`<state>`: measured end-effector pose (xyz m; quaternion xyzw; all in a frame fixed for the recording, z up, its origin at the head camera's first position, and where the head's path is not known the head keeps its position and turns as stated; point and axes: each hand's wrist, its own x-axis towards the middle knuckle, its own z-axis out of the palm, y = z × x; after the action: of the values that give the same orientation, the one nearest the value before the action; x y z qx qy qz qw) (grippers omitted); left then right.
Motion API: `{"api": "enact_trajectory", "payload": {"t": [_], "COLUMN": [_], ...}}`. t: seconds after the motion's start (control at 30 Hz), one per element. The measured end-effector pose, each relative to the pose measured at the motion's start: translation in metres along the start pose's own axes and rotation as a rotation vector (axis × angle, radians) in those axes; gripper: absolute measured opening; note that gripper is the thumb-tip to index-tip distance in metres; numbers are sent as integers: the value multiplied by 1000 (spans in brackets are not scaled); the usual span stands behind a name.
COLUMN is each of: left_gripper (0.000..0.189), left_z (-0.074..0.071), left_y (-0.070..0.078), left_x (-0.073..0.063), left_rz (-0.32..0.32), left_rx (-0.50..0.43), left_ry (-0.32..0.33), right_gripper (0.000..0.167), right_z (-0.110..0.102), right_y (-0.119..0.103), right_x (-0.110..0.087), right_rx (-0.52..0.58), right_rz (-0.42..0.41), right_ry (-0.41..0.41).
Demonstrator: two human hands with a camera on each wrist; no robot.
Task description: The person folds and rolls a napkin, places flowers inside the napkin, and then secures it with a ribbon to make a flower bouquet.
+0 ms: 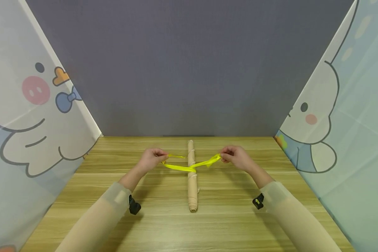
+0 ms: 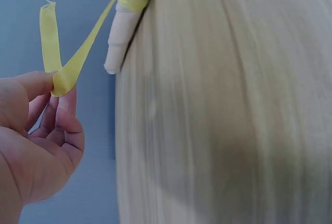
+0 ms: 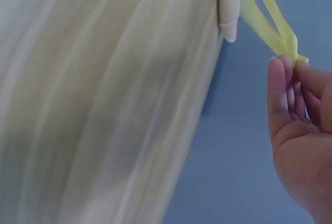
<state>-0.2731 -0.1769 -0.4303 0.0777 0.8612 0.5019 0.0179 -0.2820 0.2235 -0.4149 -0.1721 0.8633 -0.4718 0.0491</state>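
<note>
A long beige roll (image 1: 193, 192), wound from a sheet of soft-looking material, lies lengthwise on the table. A bright yellow ribbon (image 1: 179, 168) passes around its middle and crosses on top. My left hand (image 1: 150, 159) pinches one side of the ribbon between thumb and fingertips, and in the left wrist view a loose frayed end (image 2: 50, 40) sticks up past the pinch. On the other side my right hand (image 1: 236, 157) pinches the ribbon's other part, bunched at the fingertips, with a length (image 3: 259, 24) folding back. Both hands are raised beside the roll, drawing the ribbon outward.
The wood-grain table (image 1: 163, 227) ends at a dark grey panel (image 1: 189, 70) at the back. Cartoon-printed sheets stand on the left (image 1: 15, 105) and right (image 1: 356, 112). Small black devices (image 1: 134, 205) sit at both wrists.
</note>
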Motion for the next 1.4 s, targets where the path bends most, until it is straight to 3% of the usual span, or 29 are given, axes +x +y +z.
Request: {"api": "enact_trajectory", "payload": {"t": [0.2, 0.5, 0.73, 0.97, 1.23, 1.4], "left_gripper": [19, 22, 24, 26, 34, 27], "left_z": [2, -1, -6, -11, -6, 3], "left_y": [-5, -10, -5, 7, 27, 37], "left_x": [-1, -1, -3, 5, 12, 15], "left_rz": [7, -1, -26, 49, 39, 73], "left_rx": [8, 10, -23, -32, -270, -335], "left_ry": [6, -15, -13, 22, -28, -33], "right_gripper": [20, 21, 22, 20, 22, 19], "right_z": [-2, -2, -4, -6, -3, 1], "right_y": [11, 16, 13, -2, -26, -32], "right_x": [-3, -4, -2, 3, 11, 14], "right_rx": [-26, -5, 24, 11, 16, 35], "right_rz": [35, 23, 15, -24, -44, -64], "right_ry": [-16, -22, 12, 66, 71, 72]}}
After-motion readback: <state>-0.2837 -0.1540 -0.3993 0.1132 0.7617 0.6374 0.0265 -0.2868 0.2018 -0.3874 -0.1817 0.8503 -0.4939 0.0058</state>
